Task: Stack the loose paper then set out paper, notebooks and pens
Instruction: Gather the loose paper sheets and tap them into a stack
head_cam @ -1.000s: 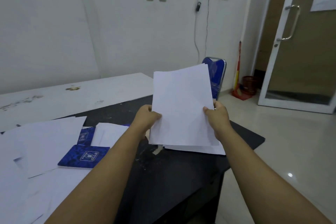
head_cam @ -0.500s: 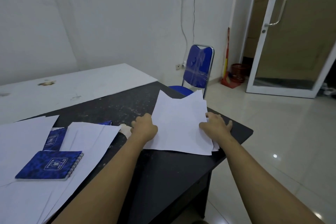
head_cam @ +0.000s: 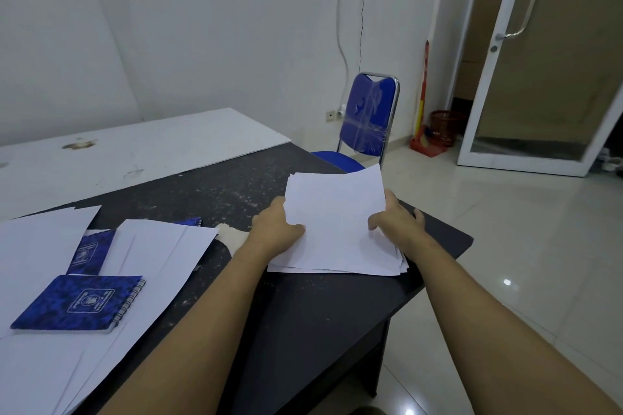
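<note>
a: on the far right corner of the black table (head_cam: pixel 303 313) sits the paper stack (head_cam: pixel 337 229).
b: left hand (head_cam: pixel 274 229) grips its left edge, right hand (head_cam: pixel 399 224) pinches the right edge, thumb on top.

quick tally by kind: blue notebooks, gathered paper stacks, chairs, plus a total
blue spiral notebooks: 3, one between loose sheets, one mostly hidden
stack of white paper sheets: 1
blue padded chair: 1
total: 5
</note>
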